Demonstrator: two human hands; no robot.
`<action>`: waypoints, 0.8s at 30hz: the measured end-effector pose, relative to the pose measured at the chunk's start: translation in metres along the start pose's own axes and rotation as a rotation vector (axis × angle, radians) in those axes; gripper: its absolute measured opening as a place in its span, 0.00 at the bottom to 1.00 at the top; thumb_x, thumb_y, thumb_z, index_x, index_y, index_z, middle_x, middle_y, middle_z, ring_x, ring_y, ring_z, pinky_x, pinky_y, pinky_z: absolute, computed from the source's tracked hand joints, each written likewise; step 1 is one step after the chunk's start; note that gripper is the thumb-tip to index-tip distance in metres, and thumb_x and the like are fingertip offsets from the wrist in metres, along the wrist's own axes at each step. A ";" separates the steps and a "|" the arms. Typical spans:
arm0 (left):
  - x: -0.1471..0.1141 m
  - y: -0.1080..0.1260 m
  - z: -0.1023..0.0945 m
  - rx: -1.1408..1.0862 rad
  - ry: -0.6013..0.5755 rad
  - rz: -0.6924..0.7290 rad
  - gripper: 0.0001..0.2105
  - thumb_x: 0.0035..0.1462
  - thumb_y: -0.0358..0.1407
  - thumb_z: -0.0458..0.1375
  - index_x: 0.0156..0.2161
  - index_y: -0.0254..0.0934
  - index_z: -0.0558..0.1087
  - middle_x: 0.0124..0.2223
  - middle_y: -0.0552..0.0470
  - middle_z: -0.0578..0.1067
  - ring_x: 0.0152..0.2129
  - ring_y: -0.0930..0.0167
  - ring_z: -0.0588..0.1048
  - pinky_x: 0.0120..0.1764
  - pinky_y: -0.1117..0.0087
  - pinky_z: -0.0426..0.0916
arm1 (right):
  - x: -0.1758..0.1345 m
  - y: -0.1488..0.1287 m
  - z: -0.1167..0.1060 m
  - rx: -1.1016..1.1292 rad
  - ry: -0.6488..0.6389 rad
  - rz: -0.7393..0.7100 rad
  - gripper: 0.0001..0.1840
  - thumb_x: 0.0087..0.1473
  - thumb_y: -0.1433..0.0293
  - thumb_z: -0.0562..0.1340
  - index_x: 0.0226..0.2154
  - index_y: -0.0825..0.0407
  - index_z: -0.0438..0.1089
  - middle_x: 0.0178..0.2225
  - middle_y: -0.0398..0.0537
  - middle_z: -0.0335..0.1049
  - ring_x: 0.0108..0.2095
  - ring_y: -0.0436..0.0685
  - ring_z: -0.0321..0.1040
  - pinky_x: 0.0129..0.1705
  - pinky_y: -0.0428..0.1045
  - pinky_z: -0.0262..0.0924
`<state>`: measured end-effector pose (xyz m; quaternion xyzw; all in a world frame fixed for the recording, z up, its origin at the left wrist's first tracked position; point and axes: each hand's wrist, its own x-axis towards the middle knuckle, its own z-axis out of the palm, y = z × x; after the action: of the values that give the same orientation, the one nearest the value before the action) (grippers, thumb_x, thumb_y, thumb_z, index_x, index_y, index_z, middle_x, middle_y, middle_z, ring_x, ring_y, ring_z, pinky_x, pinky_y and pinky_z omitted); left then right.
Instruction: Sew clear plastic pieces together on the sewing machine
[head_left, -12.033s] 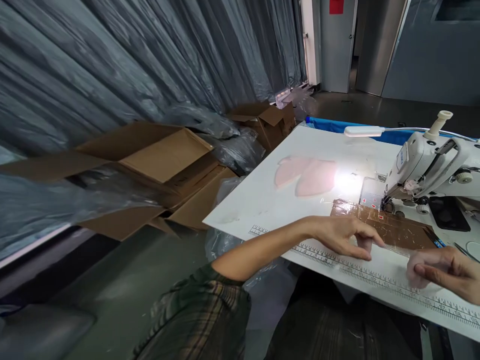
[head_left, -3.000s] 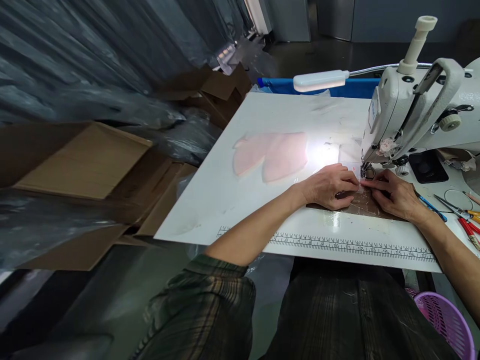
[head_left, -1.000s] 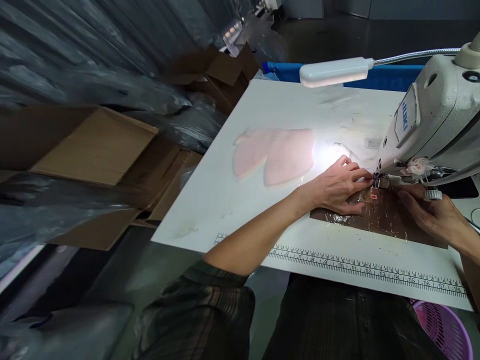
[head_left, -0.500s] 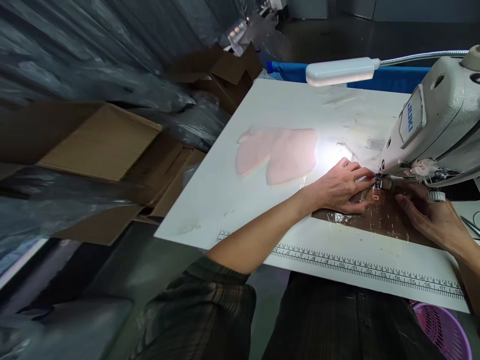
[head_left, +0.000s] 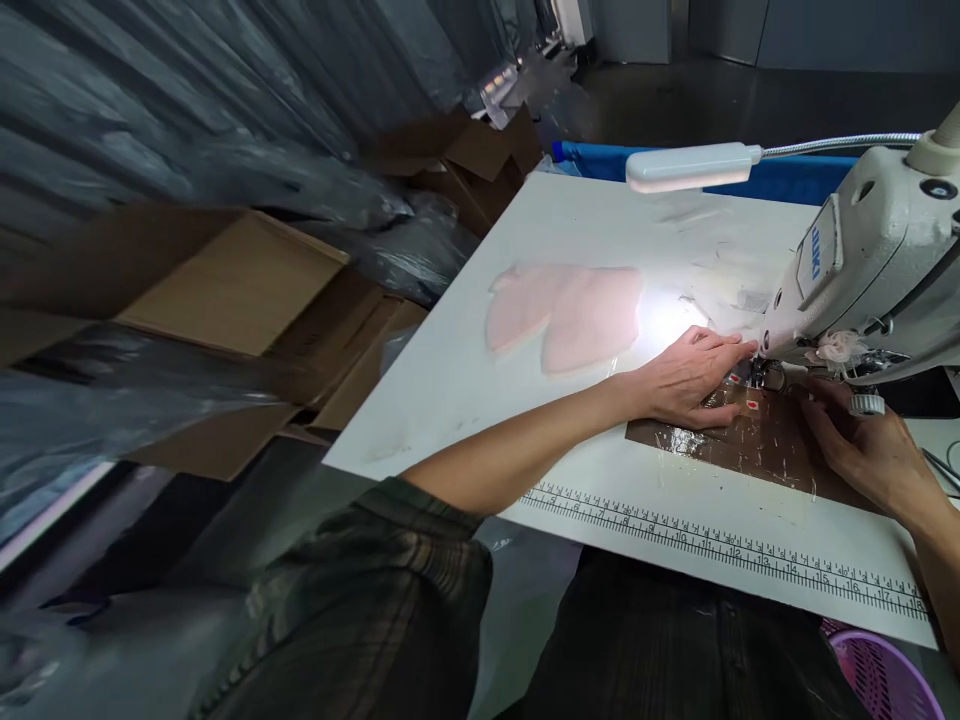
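Observation:
A white sewing machine (head_left: 862, 240) stands at the right, its presser foot (head_left: 761, 373) low over a brown, tape-covered plate (head_left: 750, 450). My left hand (head_left: 686, 380) lies flat beside the foot, fingers stretched toward it and thumb apart, over the plate's left part. On the other side my right hand (head_left: 870, 445) is bent inward, thumb and fingers close together under the machine head; whatever they hold is hidden. Small tags with red marks (head_left: 752, 405) show near the foot. Pale pink fabric pieces (head_left: 577, 315) lie on the white table (head_left: 450, 400), left of my hands.
A white lamp (head_left: 694, 167) on a bendy metal neck hangs over the table. A printed ruler (head_left: 720, 545) runs along the front edge. Open cardboard boxes (head_left: 240, 280) and plastic sheeting stand at the left. A purple basket (head_left: 885, 675) sits below the table at right.
The view has shifted slightly, so the table and machine sit a little lower. A second red-marked tag now shows by my left fingertips. Both hands stay beside the presser foot.

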<state>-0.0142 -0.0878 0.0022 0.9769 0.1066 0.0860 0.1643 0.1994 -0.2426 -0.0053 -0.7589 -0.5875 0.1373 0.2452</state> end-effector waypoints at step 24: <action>0.082 -0.102 -0.050 -0.059 0.143 -0.524 0.22 0.68 0.40 0.48 0.63 0.34 0.66 0.71 0.43 0.58 0.69 0.61 0.55 0.69 0.60 0.49 | 0.008 0.027 0.030 -0.095 0.073 -0.248 0.27 0.62 0.55 0.50 0.51 0.49 0.76 0.43 0.57 0.74 0.37 0.63 0.77 0.39 0.57 0.73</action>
<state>0.0361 0.0408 0.0248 0.9023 0.3644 0.1126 0.2012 0.2089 -0.2333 -0.0441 -0.6957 -0.6732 0.0505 0.2453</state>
